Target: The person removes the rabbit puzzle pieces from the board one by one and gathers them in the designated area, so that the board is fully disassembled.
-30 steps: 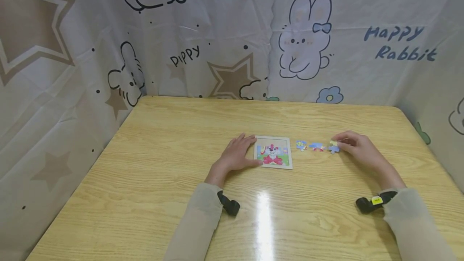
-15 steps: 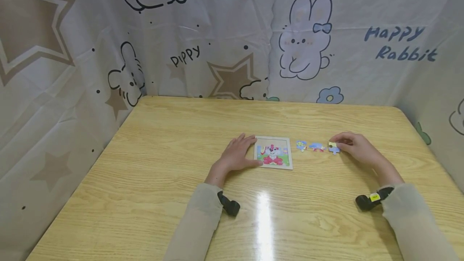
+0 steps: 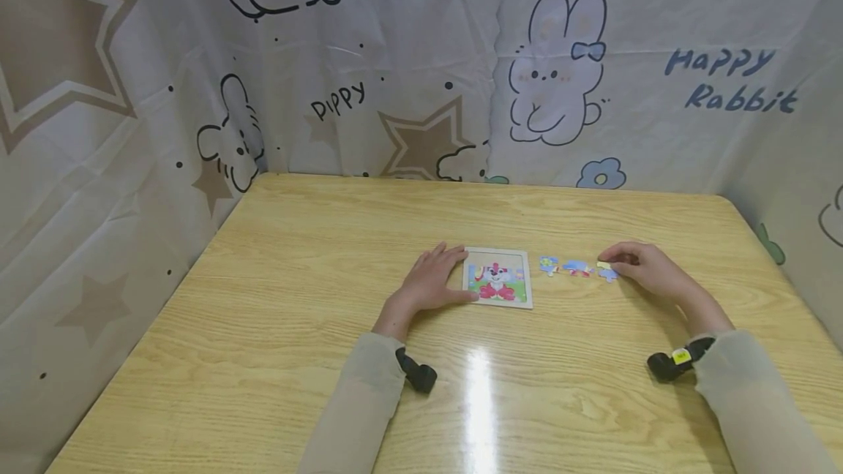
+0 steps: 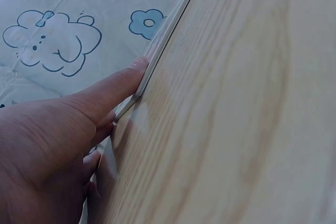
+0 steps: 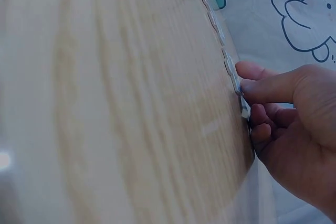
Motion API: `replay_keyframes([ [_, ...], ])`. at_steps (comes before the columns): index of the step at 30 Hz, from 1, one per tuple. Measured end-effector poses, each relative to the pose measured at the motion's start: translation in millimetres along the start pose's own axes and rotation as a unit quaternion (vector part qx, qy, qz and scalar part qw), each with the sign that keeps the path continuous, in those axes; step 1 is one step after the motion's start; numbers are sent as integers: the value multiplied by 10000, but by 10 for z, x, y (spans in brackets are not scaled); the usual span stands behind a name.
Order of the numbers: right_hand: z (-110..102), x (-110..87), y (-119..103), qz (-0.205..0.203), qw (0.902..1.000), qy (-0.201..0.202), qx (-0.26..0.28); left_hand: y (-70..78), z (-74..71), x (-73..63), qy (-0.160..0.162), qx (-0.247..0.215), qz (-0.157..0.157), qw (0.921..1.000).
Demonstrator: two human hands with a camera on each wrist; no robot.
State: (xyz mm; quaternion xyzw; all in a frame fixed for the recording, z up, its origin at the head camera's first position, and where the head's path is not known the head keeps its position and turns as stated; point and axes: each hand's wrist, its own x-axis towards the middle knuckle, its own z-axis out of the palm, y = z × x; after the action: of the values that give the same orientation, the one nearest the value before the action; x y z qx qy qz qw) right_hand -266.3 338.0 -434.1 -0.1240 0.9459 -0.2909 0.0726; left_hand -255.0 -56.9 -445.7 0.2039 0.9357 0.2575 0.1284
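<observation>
In the head view a square jigsaw tray [image 3: 497,280] with a white rim lies on the table, partly filled with a picture of a pink and white cartoon animal. My left hand [image 3: 431,278] rests at its left side, thumb on the near left corner and fingertips at the far left corner. To the right of the tray, my right hand [image 3: 642,267] pinches a yellow and blue puzzle piece [image 3: 607,275] at the table surface. The right wrist view shows that hand's thumb [image 5: 270,88] and index finger together at the piece, which is seen nearly edge-on.
Two more areas of loose pieces lie in a row between tray and right hand: a yellow-blue puzzle piece [image 3: 548,265] and a blue-pink one [image 3: 577,268]. Wood-grain table [image 3: 263,357] surrounds them. A printed cloth [image 3: 369,57] hangs behind and at both sides.
Under my right fingers, the yellow and blue piece has turned and shifted slightly toward the near side. My left hand and the tray stay put.
</observation>
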Motion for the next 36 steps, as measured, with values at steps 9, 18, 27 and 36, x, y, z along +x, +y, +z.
replay_keyframes([
  [9,39,10,-84,-156,9993,265,205,12,-9,-9,-23,-15,-23,10000],
  [18,187,156,-323,-259,9987,66,432,13,-9,-3,-13,10,4,10000],
  [27,373,325,-623,-494,9975,-170,486,17,-4,6,0,-2,9,10000],
  [36,592,486,-883,-858,9921,-465,786,14,-14,-8,-33,-7,-19,10000],
])
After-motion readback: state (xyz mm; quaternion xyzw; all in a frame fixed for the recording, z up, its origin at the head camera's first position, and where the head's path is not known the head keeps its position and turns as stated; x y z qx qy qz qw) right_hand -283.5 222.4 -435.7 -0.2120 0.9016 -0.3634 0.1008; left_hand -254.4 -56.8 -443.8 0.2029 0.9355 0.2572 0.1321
